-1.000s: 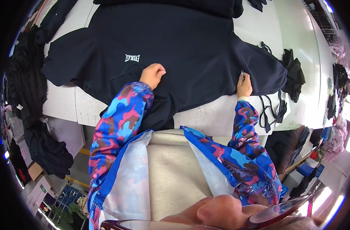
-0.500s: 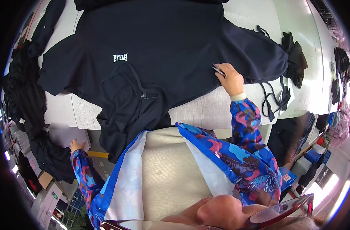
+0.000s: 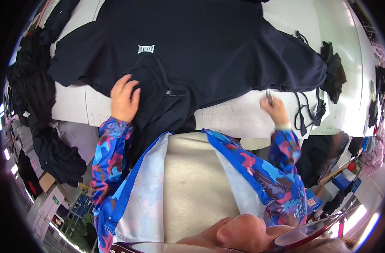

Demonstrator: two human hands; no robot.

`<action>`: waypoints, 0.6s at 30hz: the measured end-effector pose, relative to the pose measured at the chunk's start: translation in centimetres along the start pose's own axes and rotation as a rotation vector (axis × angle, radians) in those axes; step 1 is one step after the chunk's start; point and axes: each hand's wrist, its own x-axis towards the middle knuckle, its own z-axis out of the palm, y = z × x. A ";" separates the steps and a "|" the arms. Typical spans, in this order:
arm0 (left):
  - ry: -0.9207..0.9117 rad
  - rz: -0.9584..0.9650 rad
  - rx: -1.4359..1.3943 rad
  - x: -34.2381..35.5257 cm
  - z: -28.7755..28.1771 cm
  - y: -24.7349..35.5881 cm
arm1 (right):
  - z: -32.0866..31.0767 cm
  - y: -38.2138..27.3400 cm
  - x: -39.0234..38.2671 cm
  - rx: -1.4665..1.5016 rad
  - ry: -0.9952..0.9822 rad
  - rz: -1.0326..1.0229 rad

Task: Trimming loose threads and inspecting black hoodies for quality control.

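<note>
A black hooded sweatshirt [image 3: 209, 50] lies spread on the white table [image 3: 230, 120], its neck end toward me and a small white chest print near its middle. Its bunched hood [image 3: 161, 111] drapes over the table's near edge, with a neck label showing inside. My left hand [image 3: 124, 99] is at the left edge of the hood, fingers apart; whether they touch the cloth I cannot tell. In my right hand [image 3: 276, 110] is a small pair of metal thread snips [image 3: 269, 98], points away from me. That hand is over the bare table strip, below the right sleeve [image 3: 291, 65].
Black drawcords [image 3: 304, 114] and a crumpled dark cloth [image 3: 333, 76] lie by the right cuff. Dark garments [image 3: 30, 88] are heaped along the left side. More dark clothing [image 3: 321, 158] hangs or lies below the table at the right.
My left hand has come up from beside the table to the hood. My right hand, with the snips, has moved off the sweatshirt toward me and right. The view has shifted slightly.
</note>
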 end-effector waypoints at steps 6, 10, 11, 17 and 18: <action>-0.113 -0.046 -0.082 0.9 1.6 2.3 | -1.3 6.2 -11.7 -0.266 -0.380 0.275; -0.404 0.070 0.023 -0.7 4.4 3.8 | -3.6 3.1 -7.6 0.028 0.275 0.241; -0.546 0.104 0.113 -1.2 5.0 4.2 | -4.0 1.5 -5.4 0.099 0.332 0.200; -0.395 0.119 0.089 -3.0 6.4 3.7 | -4.7 -9.9 9.7 0.278 0.395 -0.300; -0.411 0.112 0.089 -3.1 6.6 3.5 | -5.3 -11.7 12.2 0.236 0.477 -0.258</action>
